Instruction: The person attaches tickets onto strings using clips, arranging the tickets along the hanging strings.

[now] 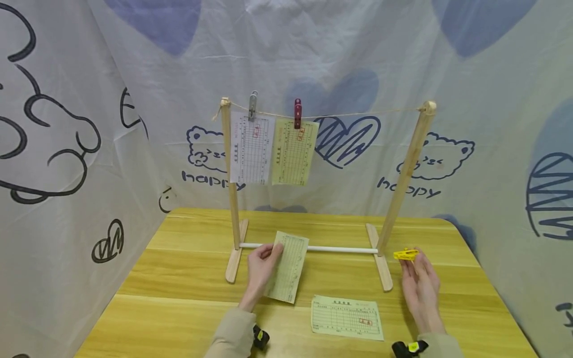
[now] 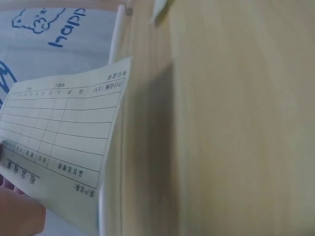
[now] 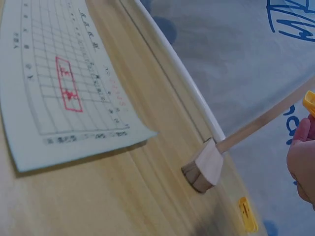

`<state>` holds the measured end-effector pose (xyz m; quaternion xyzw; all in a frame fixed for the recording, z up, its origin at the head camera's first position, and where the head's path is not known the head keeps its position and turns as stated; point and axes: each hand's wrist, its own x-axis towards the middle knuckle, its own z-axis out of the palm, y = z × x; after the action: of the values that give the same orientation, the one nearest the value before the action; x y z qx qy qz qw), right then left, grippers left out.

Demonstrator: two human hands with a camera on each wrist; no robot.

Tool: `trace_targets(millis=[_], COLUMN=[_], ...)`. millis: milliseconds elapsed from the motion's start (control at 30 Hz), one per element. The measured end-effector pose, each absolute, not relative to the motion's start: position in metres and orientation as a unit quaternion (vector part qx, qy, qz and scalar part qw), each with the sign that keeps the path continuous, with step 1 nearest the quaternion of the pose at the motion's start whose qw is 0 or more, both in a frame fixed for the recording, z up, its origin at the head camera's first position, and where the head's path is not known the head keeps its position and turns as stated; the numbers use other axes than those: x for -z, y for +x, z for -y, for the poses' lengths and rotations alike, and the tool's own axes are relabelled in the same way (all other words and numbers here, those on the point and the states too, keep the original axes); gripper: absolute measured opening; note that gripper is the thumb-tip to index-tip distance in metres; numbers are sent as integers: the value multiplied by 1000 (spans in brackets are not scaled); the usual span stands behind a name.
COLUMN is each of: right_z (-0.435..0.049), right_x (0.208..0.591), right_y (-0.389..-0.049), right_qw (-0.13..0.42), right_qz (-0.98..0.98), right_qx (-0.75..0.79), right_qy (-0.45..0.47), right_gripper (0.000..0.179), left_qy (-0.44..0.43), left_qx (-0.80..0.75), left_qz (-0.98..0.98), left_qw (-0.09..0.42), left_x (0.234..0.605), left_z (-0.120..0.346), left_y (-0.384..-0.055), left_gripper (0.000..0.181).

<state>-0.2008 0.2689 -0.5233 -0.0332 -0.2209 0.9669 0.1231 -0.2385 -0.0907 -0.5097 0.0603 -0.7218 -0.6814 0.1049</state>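
Observation:
A yellowish printed receipt slip (image 1: 288,268) is pinched along its left edge by my left hand (image 1: 261,268), tilted above the table in front of the rack. In the left wrist view its ruled, printed face (image 2: 64,123) fills the left side. My right hand (image 1: 421,288) holds a yellow clip (image 1: 406,254) at its fingertips, right of the rack's right foot. A second yellow clip (image 3: 247,215) lies on the table in the right wrist view. Between my hands, another yellowish slip (image 1: 346,318) with a red stamp lies flat on the table.
A wooden rack (image 1: 405,184) with a white crossbar (image 1: 342,249) carries a string (image 1: 358,113). A grey clip (image 1: 252,106) holds a white slip (image 1: 252,154) on it; a dark red clip (image 1: 298,114) holds a yellow slip (image 1: 293,159). A printed curtain (image 1: 286,44) hangs behind.

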Motion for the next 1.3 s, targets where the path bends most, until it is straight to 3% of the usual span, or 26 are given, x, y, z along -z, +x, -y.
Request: trace_targets(millis=[467, 967, 1300], right_z=[-256, -238, -230], right_x=[502, 472, 449], right_y=[-207, -216, -221], right_qw=[125, 146, 142], right_qz=[240, 256, 286], right_qx=[-962, -954, -945], right_qy=[38, 52, 66], right_gripper=[27, 28, 29], left_qy=[49, 40, 32], left_qx=[740, 821, 831], left_qz=[663, 566, 552], left_qw=[102, 71, 56], left_x=[492, 475, 462], left_z=[78, 61, 53], left_y=[-240, -244, -245], left_gripper=[30, 26, 33])
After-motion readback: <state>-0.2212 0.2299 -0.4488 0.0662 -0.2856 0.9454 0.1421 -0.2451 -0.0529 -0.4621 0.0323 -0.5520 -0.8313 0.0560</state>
